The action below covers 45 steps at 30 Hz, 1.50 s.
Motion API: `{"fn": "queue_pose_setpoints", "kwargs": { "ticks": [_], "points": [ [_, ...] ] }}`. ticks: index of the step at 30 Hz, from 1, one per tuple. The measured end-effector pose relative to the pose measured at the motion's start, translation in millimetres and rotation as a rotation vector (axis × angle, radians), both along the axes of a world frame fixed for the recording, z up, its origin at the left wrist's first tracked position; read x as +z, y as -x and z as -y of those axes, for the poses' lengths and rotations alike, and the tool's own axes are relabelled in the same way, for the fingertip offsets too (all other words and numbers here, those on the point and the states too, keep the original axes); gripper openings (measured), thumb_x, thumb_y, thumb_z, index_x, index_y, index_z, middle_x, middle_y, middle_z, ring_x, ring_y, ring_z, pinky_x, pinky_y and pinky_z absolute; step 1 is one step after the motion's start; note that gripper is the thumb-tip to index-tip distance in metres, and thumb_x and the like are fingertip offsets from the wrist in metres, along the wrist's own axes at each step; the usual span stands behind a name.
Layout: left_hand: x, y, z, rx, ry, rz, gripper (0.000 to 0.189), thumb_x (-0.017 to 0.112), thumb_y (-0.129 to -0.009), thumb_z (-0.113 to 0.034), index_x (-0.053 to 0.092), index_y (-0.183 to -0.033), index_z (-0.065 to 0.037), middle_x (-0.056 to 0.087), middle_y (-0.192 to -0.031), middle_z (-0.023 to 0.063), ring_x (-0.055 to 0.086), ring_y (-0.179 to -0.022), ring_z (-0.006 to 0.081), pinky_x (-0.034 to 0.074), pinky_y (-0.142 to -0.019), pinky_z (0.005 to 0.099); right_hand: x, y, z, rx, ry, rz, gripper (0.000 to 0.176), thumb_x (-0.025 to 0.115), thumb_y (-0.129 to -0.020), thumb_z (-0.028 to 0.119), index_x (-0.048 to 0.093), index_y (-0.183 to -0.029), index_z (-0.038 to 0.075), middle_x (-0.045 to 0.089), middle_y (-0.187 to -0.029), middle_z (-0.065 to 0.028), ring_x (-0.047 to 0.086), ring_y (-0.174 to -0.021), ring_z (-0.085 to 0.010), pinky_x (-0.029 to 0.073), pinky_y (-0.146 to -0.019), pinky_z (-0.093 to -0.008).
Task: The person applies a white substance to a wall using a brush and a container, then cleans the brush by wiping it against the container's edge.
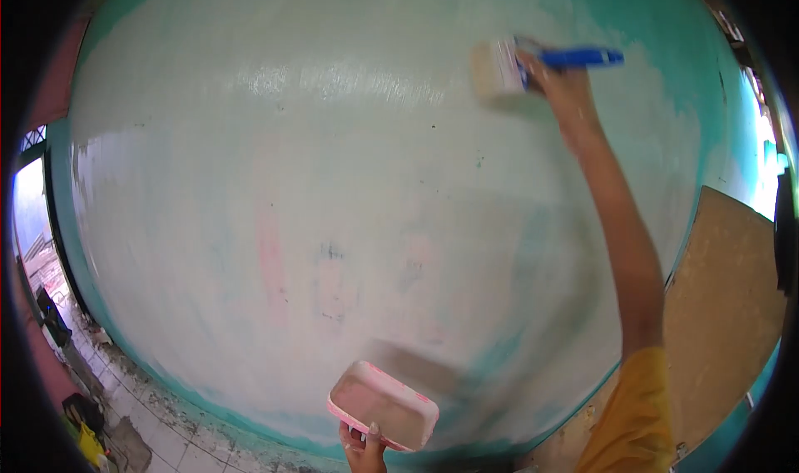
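Observation:
My right hand point(556, 72) is raised at the upper right, its fingers wrapped round a wide paintbrush point(583, 58) with a blue handle. The brush's pale bristles lie against the wall point(374, 182), which is coated whitish over teal. Low in the middle, my left hand point(364, 450) grips a shallow rectangular tray point(379, 406) by its near edge. The tray has pink smears on its rim and holds a pale liquid. A wet shine shows on the wall left of the brush.
A brown board point(728, 273) leans at the right. At the left are a doorway point(37, 215) and a tiled floor point(171, 440), with a dark and yellow item point(90, 444) at the lower left. Bare teal paint borders the whitish coat.

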<state>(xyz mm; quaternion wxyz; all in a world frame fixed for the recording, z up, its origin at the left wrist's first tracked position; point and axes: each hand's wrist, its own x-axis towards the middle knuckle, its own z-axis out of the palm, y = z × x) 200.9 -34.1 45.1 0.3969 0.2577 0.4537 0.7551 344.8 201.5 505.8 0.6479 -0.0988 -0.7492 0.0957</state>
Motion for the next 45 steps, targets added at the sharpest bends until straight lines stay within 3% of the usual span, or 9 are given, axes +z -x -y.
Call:
{"fn": "queue_pose_setpoints", "kwargs": {
  "ticks": [5,7,10,12,20,35,39,42,45],
  "points": [
    [-1,8,-7,0.007,-0.021,0.031,0.075,0.057,-0.099,-0.035,0.020,-0.145,0.011,0.049,-0.129,0.0211,0.054,-0.108,0.0250,0.053,-0.077,0.0343,119,27,-9,-0.745,-0.387,0.097,0.041,0.066,-0.090,0.042,0.070,-0.115,0.010,0.069,-0.111,-0.0109,0.065,-0.099,-0.0238,0.052,-0.088,-0.0355],
    [-11,14,-15,0.005,-0.026,0.010,0.077,0.057,-0.098,-0.037,0.018,-0.145,0.011,0.047,-0.131,0.0212,0.053,-0.109,0.0256,0.052,-0.078,0.0349,143,37,-11,-0.804,-0.428,0.147,0.052,0.065,-0.088,0.046,0.063,-0.125,0.009,0.054,-0.137,-0.0180,0.047,-0.130,-0.0306,0.025,-0.115,-0.0404],
    [-1,16,-18,-0.008,-0.038,0.010,0.080,0.056,-0.098,-0.039,0.016,-0.146,0.011,0.044,-0.133,0.0211,0.051,-0.111,0.0265,0.052,-0.081,0.0360,144,41,-26,-0.939,-0.656,0.213,0.040,0.063,-0.090,0.044,0.070,-0.113,0.012,0.070,-0.106,-0.0141,0.065,-0.103,-0.0278,0.050,-0.091,-0.0383],
    [3,17,-17,-0.032,-0.051,0.021,0.080,0.056,-0.098,-0.040,0.016,-0.146,0.010,0.043,-0.134,0.0210,0.050,-0.113,0.0270,0.051,-0.083,0.0365,119,38,-43,-1.082,-0.834,0.302,0.036,0.059,-0.091,0.044,0.071,-0.111,0.017,0.069,-0.107,-0.0121,0.063,-0.100,-0.0336,0.050,-0.089,-0.0419],
    [-8,15,-31,0.003,-0.094,0.033,0.078,0.059,-0.097,-0.029,0.011,-0.148,0.007,0.042,-0.137,0.0208,0.048,-0.117,0.0283,0.048,-0.090,0.0377,-31,26,-4,-0.776,-0.700,0.721,0.021,0.063,-0.089,0.019,0.071,-0.108,0.016,0.070,-0.103,-0.0104,0.063,-0.089,-0.0321,0.051,-0.082,-0.0403],
    [5,3,-46,0.098,-0.039,0.093,0.086,0.067,-0.093,-0.025,0.009,-0.150,0.003,0.037,-0.143,0.0222,0.043,-0.127,0.0316,0.041,-0.103,0.0429,186,35,-25,-1.002,-0.694,0.258,0.034,0.061,-0.091,0.043,0.071,-0.111,0.017,0.071,-0.097,-0.0119,0.066,-0.091,-0.0318,0.053,-0.083,-0.0412],
    [-12,1,-55,0.105,0.000,0.137,0.088,0.067,-0.092,-0.025,0.008,-0.150,0.003,0.034,-0.144,0.0234,0.041,-0.129,0.0327,0.041,-0.103,0.0434,135,33,-26,-0.968,-0.856,0.427,0.032,0.062,-0.090,0.038,0.071,-0.102,0.010,0.071,-0.093,-0.0132,0.066,-0.089,-0.0330,0.052,-0.081,-0.0428],
    [-2,-2,-55,0.072,-0.030,0.120,0.089,0.068,-0.092,-0.026,0.007,-0.150,0.003,0.034,-0.144,0.0239,0.040,-0.130,0.0332,0.041,-0.103,0.0434,67,36,2,-0.994,-0.558,0.801,0.039,0.062,-0.089,0.043,0.069,-0.089,0.004,0.069,-0.085,-0.0176,0.065,-0.090,-0.0349,0.051,-0.082,-0.0448],
    [-3,-7,-54,0.063,0.009,0.125,0.091,0.069,-0.091,-0.026,0.006,-0.150,0.004,0.034,-0.144,0.0237,0.038,-0.131,0.0332,0.041,-0.103,0.0430,37,32,10,-0.937,-0.474,1.002,0.031,0.065,-0.088,0.032,0.072,-0.109,0.011,0.070,-0.087,-0.0155,0.063,-0.078,-0.0329,0.051,-0.076,-0.0396]
  ]
}}
